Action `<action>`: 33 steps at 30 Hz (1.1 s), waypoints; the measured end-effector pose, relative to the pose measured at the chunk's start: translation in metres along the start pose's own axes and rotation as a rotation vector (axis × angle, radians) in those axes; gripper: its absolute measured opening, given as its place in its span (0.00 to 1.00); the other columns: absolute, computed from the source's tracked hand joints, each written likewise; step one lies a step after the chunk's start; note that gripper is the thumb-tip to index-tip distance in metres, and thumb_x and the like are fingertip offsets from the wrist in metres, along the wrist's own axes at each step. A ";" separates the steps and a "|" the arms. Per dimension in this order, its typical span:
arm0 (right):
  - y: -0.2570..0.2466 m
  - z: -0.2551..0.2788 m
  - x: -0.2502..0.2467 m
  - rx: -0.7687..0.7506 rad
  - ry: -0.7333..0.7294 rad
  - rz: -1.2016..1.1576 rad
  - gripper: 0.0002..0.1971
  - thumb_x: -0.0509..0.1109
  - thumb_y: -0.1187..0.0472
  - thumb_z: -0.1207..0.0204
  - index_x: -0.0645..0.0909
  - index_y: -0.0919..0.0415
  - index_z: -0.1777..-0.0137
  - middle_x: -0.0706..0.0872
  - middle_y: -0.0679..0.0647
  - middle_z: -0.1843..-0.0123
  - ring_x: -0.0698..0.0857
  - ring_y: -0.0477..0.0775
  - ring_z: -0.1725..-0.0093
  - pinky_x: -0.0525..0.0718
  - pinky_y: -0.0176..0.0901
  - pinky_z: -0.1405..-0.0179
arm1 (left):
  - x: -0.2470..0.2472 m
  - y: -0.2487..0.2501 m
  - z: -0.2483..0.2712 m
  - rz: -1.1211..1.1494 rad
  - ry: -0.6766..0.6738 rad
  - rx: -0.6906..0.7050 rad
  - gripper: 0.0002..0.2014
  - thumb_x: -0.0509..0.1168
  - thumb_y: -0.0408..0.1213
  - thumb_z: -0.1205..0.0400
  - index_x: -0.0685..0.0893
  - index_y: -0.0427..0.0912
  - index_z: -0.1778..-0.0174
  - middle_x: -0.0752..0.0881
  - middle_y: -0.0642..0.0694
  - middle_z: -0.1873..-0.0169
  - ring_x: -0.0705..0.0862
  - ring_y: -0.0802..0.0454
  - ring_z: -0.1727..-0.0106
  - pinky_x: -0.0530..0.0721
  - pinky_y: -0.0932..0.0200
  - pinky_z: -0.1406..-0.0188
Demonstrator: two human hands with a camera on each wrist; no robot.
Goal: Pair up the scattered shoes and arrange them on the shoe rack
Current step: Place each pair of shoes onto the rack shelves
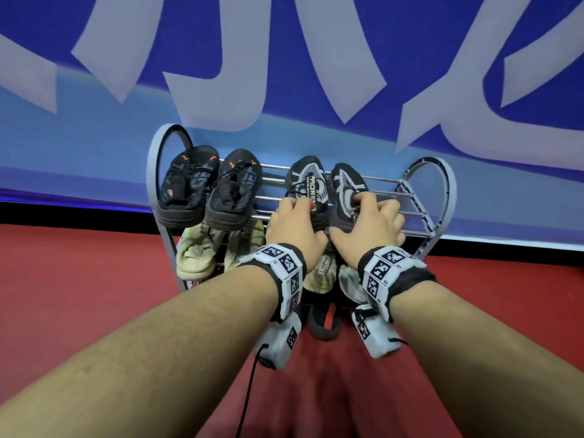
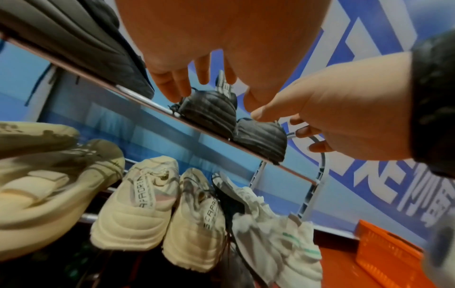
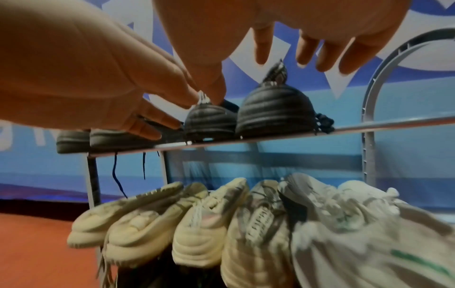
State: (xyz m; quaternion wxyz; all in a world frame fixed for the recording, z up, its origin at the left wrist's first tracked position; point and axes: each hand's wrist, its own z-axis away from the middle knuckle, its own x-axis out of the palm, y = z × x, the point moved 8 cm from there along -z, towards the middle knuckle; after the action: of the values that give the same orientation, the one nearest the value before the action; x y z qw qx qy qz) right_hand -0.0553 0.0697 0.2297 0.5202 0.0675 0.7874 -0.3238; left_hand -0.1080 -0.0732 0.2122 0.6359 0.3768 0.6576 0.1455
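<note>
A grey metal shoe rack (image 1: 442, 191) stands against the blue wall banner. Its top tier holds a black pair with orange marks (image 1: 189, 188) on the left and a black-and-white patterned pair on the right. My left hand (image 1: 297, 213) rests on the heel end of the left patterned shoe (image 1: 305, 178). My right hand (image 1: 369, 213) lies over the right patterned shoe (image 1: 346, 184). In the left wrist view my left hand (image 2: 204, 74) spreads its fingers over a black heel (image 2: 209, 111). In the right wrist view my right hand (image 3: 283, 58) hangs its fingers loosely above the other heel (image 3: 273, 109).
The middle tier carries several cream shoes (image 1: 196, 257) (image 2: 138, 204) (image 3: 204, 224) and a white shoe with green marks (image 2: 283, 243). A black-and-red shoe (image 1: 322, 320) sits lower down. An orange crate (image 2: 384, 251) stands on the red floor to the right.
</note>
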 end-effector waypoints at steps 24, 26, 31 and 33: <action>0.003 -0.007 0.037 -0.084 -0.078 -0.081 0.24 0.75 0.48 0.31 0.70 0.46 0.38 0.77 0.51 0.37 0.79 0.63 0.37 0.74 0.60 0.36 | -0.009 -0.024 -0.003 -0.115 0.035 0.028 0.15 0.63 0.36 0.19 0.81 0.53 0.37 0.73 0.47 0.40 0.74 0.38 0.44 0.79 0.46 0.46; -0.010 -0.005 0.040 -0.095 -0.075 -0.091 0.24 0.75 0.47 0.32 0.70 0.46 0.39 0.77 0.50 0.37 0.80 0.63 0.38 0.73 0.59 0.37 | -0.016 -0.029 -0.002 -0.148 0.030 0.038 0.15 0.63 0.37 0.18 0.81 0.53 0.36 0.73 0.47 0.40 0.73 0.38 0.43 0.79 0.44 0.45; -0.028 -0.003 0.050 -0.100 -0.063 -0.104 0.24 0.77 0.49 0.32 0.70 0.47 0.40 0.78 0.49 0.36 0.80 0.61 0.38 0.73 0.58 0.35 | -0.031 -0.040 -0.004 -0.196 0.040 0.019 0.15 0.64 0.37 0.19 0.83 0.53 0.37 0.74 0.46 0.41 0.74 0.38 0.42 0.79 0.45 0.44; -0.027 -0.005 0.051 -0.108 -0.052 -0.110 0.24 0.77 0.50 0.33 0.70 0.48 0.40 0.78 0.49 0.36 0.80 0.61 0.39 0.75 0.57 0.35 | -0.032 -0.038 -0.005 -0.211 0.039 0.027 0.14 0.63 0.37 0.18 0.83 0.52 0.37 0.74 0.46 0.42 0.74 0.38 0.41 0.80 0.45 0.46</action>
State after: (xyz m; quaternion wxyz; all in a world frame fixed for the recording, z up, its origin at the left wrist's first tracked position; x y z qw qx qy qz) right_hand -0.0941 0.0395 0.1987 0.5248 -0.0122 0.7925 -0.3105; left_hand -0.1274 -0.1191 0.2101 0.6298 0.3109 0.7077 0.0761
